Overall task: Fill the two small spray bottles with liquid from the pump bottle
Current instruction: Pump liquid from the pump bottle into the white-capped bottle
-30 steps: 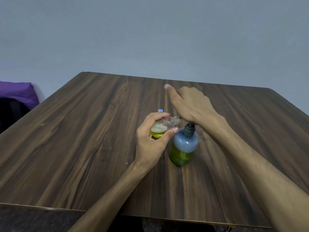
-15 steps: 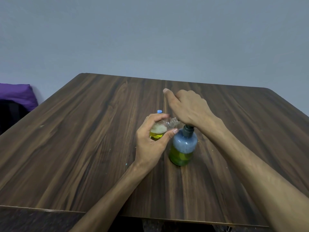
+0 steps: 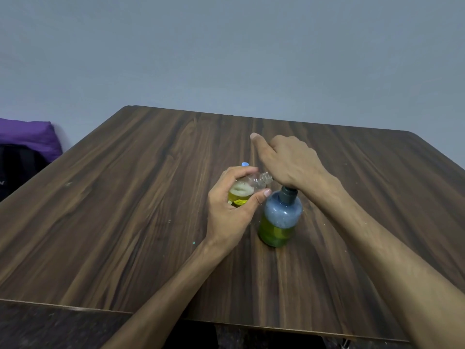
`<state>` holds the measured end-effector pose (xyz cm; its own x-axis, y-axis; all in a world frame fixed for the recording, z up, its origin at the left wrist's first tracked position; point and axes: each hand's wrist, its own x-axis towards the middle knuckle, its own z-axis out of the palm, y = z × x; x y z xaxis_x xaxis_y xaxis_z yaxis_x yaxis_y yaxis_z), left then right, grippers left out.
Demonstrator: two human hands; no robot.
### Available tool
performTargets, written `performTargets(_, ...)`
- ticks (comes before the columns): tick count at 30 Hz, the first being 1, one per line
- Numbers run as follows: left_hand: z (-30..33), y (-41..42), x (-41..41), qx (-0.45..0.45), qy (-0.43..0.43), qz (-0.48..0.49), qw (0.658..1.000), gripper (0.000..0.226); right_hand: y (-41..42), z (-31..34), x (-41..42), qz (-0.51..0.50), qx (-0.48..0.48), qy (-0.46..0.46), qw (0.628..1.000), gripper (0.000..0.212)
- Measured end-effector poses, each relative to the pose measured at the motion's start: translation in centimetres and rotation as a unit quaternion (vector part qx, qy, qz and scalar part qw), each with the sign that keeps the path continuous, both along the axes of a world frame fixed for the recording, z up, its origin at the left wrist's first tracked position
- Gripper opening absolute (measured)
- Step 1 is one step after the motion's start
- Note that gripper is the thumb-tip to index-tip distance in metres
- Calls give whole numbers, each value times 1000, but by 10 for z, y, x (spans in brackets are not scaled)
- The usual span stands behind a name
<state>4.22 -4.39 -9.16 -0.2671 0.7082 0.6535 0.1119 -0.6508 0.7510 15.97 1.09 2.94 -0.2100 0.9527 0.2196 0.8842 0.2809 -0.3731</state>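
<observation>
The left hand (image 3: pixel 230 212) is wrapped around a small clear spray bottle (image 3: pixel 245 191), thumb on the near side and fingers over the far side. The bottle is held off the dark wooden surface (image 3: pixel 125 210) and tilted, its long axis running from lower left to upper right, so its open neck (image 3: pixel 265 178) points right toward the pump. Yellow liquid with a layer of pale foam on top sits in its lower half. A small blue cap-like piece (image 3: pixel 245 164) shows just beyond the left fingers; what it belongs to cannot be told.

The pump bottle (image 3: pixel 280 219) stands upright on the surface just right of the left hand, its long axis vertical, green liquid in its lower part and bluish haze above. The right hand (image 3: pixel 289 162) lies palm-down over the dark pump head (image 3: pixel 288 193), loosely curled, index finger stretched forward. The nozzle is hidden beneath it.
</observation>
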Motion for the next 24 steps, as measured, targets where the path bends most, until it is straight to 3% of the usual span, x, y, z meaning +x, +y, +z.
performTargets(4, 2, -1, 0, 6, 5, -2, 1000, 40, 1, 6, 2, 3, 41, 45, 998, 67)
performTargets(7, -1, 1, 0, 8, 16, -2, 1000, 40, -1, 1, 2, 0, -3, 15, 1000, 67)
performTargets(12, 0, 0, 0, 9, 14, 1, 1000, 41, -2, 6, 3, 2, 38, 30, 999, 69)
performTargets(24, -2, 1, 1, 5, 10, -10, 1000, 40, -3, 1, 2, 9, -3, -1, 1000, 69)
